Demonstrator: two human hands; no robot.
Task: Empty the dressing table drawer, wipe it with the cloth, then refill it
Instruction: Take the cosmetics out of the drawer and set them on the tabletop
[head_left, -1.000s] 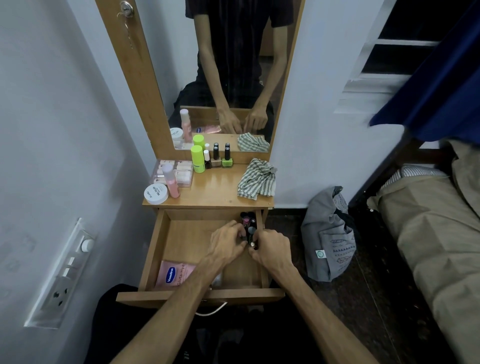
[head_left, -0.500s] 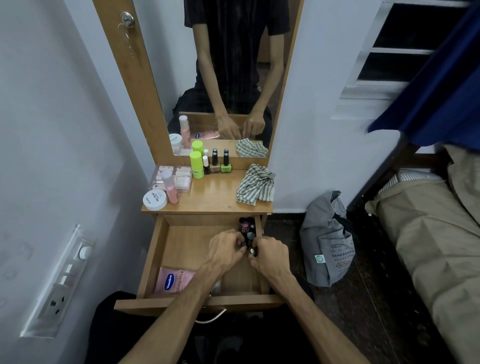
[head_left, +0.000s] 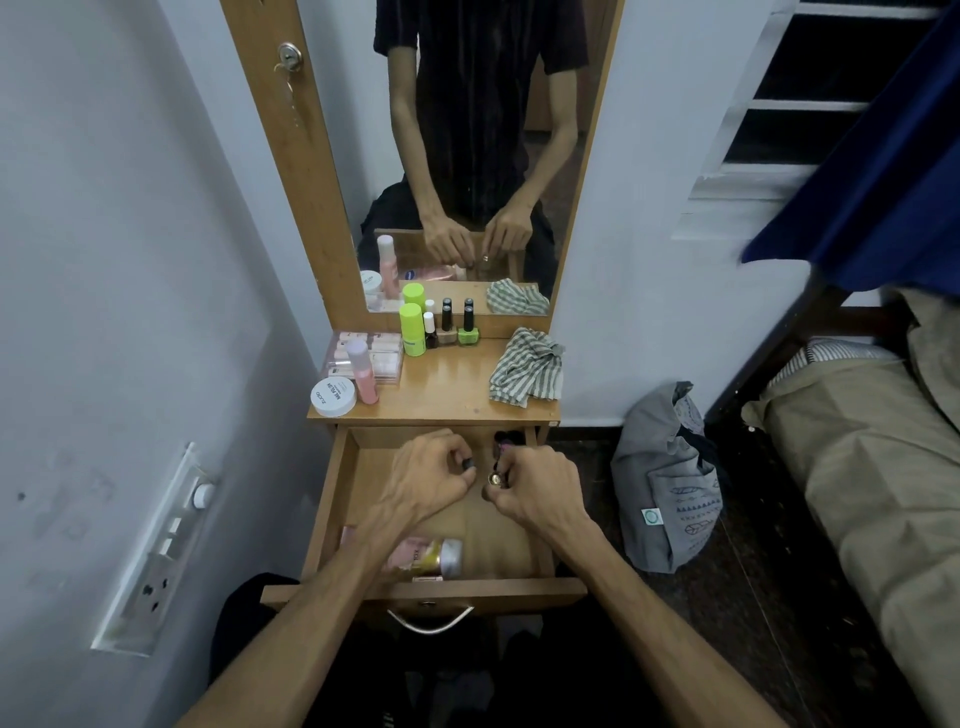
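Both hands full over the open drawer (head_left: 332, 499)

My left hand (head_left: 431, 480) pinches a dark cap, right hand (head_left: 537, 488) a gold-tipped tube; either may slip. More bottles sit just beyond my right hand; cloth (head_left: 524, 371) farther ahead.

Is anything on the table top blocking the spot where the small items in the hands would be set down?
Nothing visible does. Both the left hand and right hand hold small items above the drawer; the table top is bare between the bottles and the striped cloth.

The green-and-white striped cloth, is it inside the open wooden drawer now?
No, the green-and-white striped cloth lies crumpled on the wooden tabletop, above the open wooden drawer.
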